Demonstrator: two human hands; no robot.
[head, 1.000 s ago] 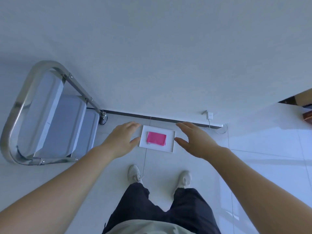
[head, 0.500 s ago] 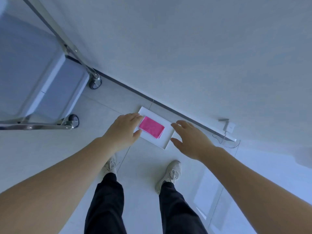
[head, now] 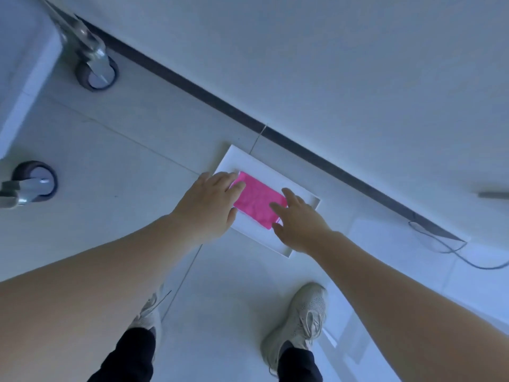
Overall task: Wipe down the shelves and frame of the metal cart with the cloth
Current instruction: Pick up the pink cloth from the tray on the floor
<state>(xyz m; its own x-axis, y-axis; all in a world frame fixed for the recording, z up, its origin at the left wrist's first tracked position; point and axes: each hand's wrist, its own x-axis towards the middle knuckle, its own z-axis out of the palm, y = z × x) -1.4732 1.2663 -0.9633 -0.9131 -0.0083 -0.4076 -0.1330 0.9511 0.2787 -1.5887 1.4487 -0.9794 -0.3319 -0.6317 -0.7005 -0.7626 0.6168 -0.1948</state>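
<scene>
**Pink cloth on the floor tray, both hands closing in**

Head view. Pink, folded flat into a rectangle, the cloth [head: 259,204] lies in a shallow white tray [head: 298,245] on the tiled floor, close to the dark skirting strip [head: 316,157] at the foot of the wall, probably parked there to stay clean and easy to find. Left hand [head: 209,206] over the cloth's left end, fingers [head: 237,186] straight and relaxed, tips at or on the fabric edge; actual contact hard to confirm. Right hand [head: 298,221] at the right end, fingers [head: 278,208] spread and loose, reaching onto the pink surface, gripping nothing yet. Placed one at each end, most likely to lift the cloth without undoing the fold. Metal cart [head: 27,64] only partly visible at upper left: a pale shelf edge, a chrome leg and two castors [head: 96,74] on the floor, well apart from the tray. No wiping begun, by the look of it; pick-up judged to be the step in hand. Grey cable [head: 451,250] looped on the floor at right, a possible snag for the pale sneakers [head: 300,318] below.
</scene>
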